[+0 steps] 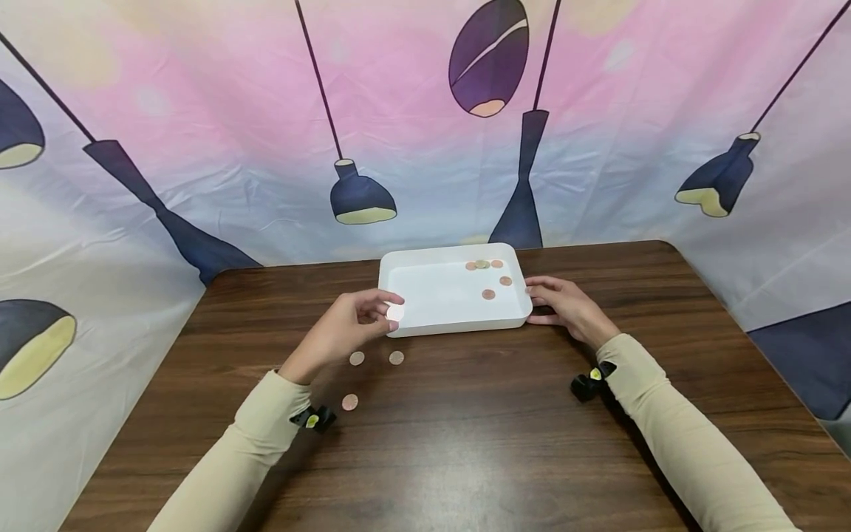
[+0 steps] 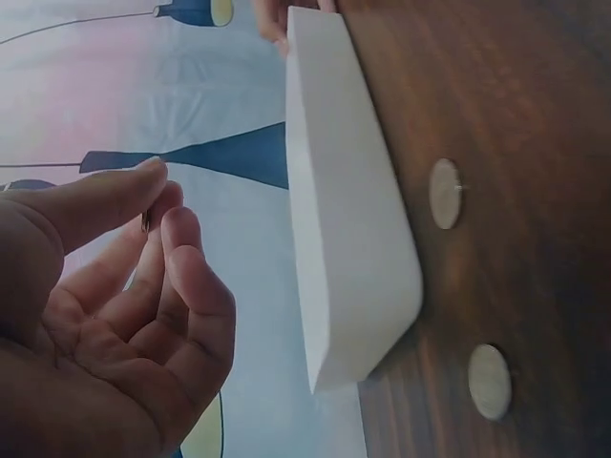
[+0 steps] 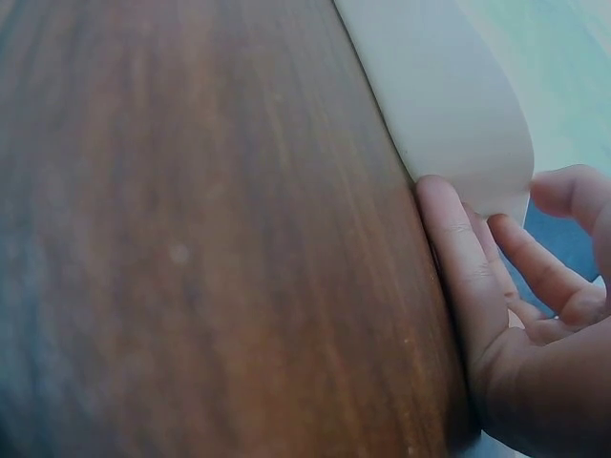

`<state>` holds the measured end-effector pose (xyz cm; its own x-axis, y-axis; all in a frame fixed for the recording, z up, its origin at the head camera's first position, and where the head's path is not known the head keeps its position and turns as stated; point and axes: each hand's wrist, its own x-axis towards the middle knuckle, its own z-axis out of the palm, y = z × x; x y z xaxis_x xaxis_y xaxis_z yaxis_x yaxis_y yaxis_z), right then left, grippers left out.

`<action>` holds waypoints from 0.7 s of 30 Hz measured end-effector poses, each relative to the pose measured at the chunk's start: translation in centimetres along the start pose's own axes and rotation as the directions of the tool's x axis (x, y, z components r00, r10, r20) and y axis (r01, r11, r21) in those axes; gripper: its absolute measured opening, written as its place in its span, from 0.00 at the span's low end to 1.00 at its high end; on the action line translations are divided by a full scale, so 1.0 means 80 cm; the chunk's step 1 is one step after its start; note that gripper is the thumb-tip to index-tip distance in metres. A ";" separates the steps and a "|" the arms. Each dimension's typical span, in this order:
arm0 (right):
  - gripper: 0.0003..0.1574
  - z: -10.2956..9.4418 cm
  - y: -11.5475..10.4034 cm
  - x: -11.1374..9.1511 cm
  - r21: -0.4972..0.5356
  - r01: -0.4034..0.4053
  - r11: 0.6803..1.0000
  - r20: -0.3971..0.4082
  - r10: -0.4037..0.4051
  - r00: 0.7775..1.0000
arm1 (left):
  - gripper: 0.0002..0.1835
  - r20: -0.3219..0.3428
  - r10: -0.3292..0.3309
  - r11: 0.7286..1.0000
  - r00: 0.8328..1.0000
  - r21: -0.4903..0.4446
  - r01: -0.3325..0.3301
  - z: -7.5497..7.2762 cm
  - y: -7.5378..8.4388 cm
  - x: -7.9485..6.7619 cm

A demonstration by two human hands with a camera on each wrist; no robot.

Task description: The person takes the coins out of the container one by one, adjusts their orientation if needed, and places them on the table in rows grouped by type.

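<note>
White tray (image 1: 432,284) between the hands contains five coins (image 1: 488,294). Left hand (image 1: 342,325) pinches one coin (image 2: 146,221) (seen edge-on); right hand (image 1: 568,303), fingers spread, touches tray. Three loose coins (image 1: 396,357) lie near left.

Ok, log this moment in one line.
left hand: pinches coin near white tray; right hand: touches tray's right end; table coins: three; tray coins: several

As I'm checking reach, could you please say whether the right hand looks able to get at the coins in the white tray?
Probably yes: the right hand touches the white tray close to the coins, with only its low rim between them.
</note>
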<state>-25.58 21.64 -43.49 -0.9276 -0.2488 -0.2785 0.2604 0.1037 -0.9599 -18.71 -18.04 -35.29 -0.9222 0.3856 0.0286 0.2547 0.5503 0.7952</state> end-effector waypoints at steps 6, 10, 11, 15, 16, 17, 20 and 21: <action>0.37 0.003 -0.002 0.000 -0.006 -0.002 1.000 0.008 0.002 1.000 | 0.17 0.045 -0.028 0.999 0.999 -0.036 0.030 0.002 -0.011 -0.021; 0.37 0.002 -0.001 0.000 -0.006 0.002 1.000 0.009 -0.002 1.000 | 0.15 0.037 -0.006 0.999 0.999 -0.050 0.008 0.010 -0.018 -0.028; 0.37 0.001 -0.001 0.000 -0.005 0.000 1.000 0.007 0.000 1.000 | 0.15 0.034 -0.002 0.999 0.999 -0.052 0.003 0.014 -0.019 -0.029; 0.36 -0.001 -0.001 -0.001 -0.016 0.000 1.000 -0.001 0.000 1.000 | 0.14 0.033 -0.026 0.997 0.999 -0.068 0.028 0.030 -0.025 -0.031; 0.36 -0.001 0.000 -0.001 -0.017 -0.001 1.000 -0.002 0.001 1.000 | 0.14 0.035 -0.037 0.997 0.999 -0.073 0.039 0.035 -0.025 -0.031; 0.35 -0.002 0.000 -0.001 -0.015 -0.004 1.000 -0.004 0.004 1.000 | 0.15 0.037 -0.050 0.995 0.998 -0.083 0.053 0.039 -0.026 -0.030; 0.36 -0.001 0.001 0.000 -0.012 -0.004 1.000 0.001 0.004 1.000 | 0.17 0.042 -0.092 0.987 0.995 -0.126 0.097 0.053 -0.026 -0.029; 0.36 0.000 0.001 0.000 -0.009 -0.005 1.000 0.003 0.005 1.000 | 0.18 0.041 -0.104 0.984 0.994 -0.138 0.109 0.058 -0.026 -0.028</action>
<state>-25.57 21.69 -43.57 -0.9255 -0.2511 -0.2834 0.2625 0.1140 -0.9582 -15.80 -16.65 -39.79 -0.9312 0.3560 -0.0788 0.1103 0.4811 0.8697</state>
